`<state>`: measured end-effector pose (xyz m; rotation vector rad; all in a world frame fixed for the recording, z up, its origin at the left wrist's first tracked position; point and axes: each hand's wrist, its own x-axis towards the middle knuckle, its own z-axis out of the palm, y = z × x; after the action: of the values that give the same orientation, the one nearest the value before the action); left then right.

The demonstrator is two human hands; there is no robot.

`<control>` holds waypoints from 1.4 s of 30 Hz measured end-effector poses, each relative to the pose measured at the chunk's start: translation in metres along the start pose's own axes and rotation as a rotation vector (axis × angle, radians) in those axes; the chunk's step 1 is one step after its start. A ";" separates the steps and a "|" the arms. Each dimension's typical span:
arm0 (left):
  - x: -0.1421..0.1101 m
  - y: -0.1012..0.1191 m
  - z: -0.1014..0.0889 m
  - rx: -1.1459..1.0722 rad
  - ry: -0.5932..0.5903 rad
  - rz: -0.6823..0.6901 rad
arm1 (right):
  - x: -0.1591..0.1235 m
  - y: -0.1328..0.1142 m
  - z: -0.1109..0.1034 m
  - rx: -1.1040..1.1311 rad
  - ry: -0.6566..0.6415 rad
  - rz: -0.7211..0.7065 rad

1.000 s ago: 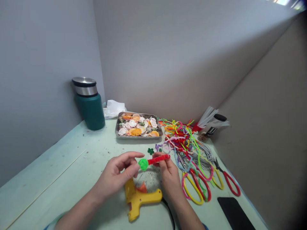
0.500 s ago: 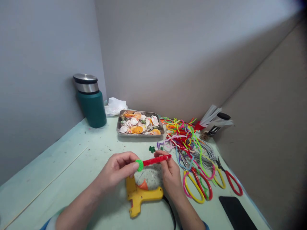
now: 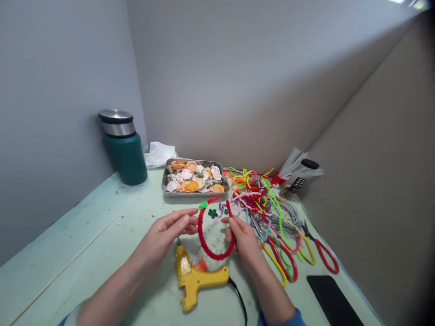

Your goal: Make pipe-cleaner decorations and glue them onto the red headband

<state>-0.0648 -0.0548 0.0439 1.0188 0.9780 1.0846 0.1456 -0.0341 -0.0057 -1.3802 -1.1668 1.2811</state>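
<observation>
A red pipe cleaner (image 3: 219, 258) is bent into an open loop above the table. A small green piece (image 3: 203, 205) is attached near its upper left end. My right hand (image 3: 243, 237) pinches the right side of the loop between thumb and fingers. On the opposite side, my left hand (image 3: 176, 227) has its fingertips at the loop, just below the green piece, with thumb and index finger apart. Beneath the hands lies a yellow glue gun (image 3: 197, 280) with an orange trigger and black cord. A dark green flower shape (image 3: 213, 213) shows through the loop.
A metal tray (image 3: 190, 194) of shells stands at the back, beside a teal bottle (image 3: 125, 156) and white tissue (image 3: 159, 153). To the right are tangled pipe cleaners (image 3: 251, 192), scissors (image 3: 328, 256), a jar (image 3: 301, 179) and a black phone-like slab (image 3: 333, 299). A thin stick (image 3: 68, 265) lies left.
The red pipe cleaner has turned from edge-on to face-on, so its loop now shows. The green piece has moved up and is seen more side-on. My left fingers have spread off it.
</observation>
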 end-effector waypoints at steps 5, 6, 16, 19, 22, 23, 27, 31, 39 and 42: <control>0.003 -0.003 -0.006 0.146 0.059 -0.004 | 0.007 0.005 -0.015 0.096 -0.163 0.127; 0.003 -0.004 -0.008 0.194 0.066 0.005 | 0.007 0.004 -0.017 0.125 -0.210 0.147; -0.002 -0.006 -0.002 0.815 -0.208 0.522 | -0.002 -0.004 -0.028 0.259 -0.456 0.162; -0.006 -0.005 0.001 0.875 -0.280 0.596 | -0.007 -0.006 -0.027 0.224 -0.558 0.196; -0.008 -0.006 0.001 0.934 -0.366 0.679 | -0.010 -0.006 -0.025 0.234 -0.577 0.214; -0.008 -0.007 0.001 0.951 -0.372 0.704 | -0.010 -0.006 -0.024 0.245 -0.562 0.202; -0.006 -0.008 -0.001 1.023 -0.257 0.777 | -0.009 -0.008 -0.027 0.290 -0.452 0.132; -0.002 -0.011 -0.005 1.130 -0.057 0.802 | -0.003 -0.008 -0.035 0.368 -0.311 0.079; 0.009 -0.017 -0.015 1.283 0.111 0.785 | 0.004 0.006 -0.029 0.481 -0.281 -0.020; 0.011 -0.020 -0.015 1.301 0.087 0.765 | 0.005 0.010 -0.026 0.435 -0.285 -0.049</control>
<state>-0.0729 -0.0446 0.0201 2.5667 1.4344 1.0231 0.1722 -0.0307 -0.0147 -0.8672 -1.0170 1.6192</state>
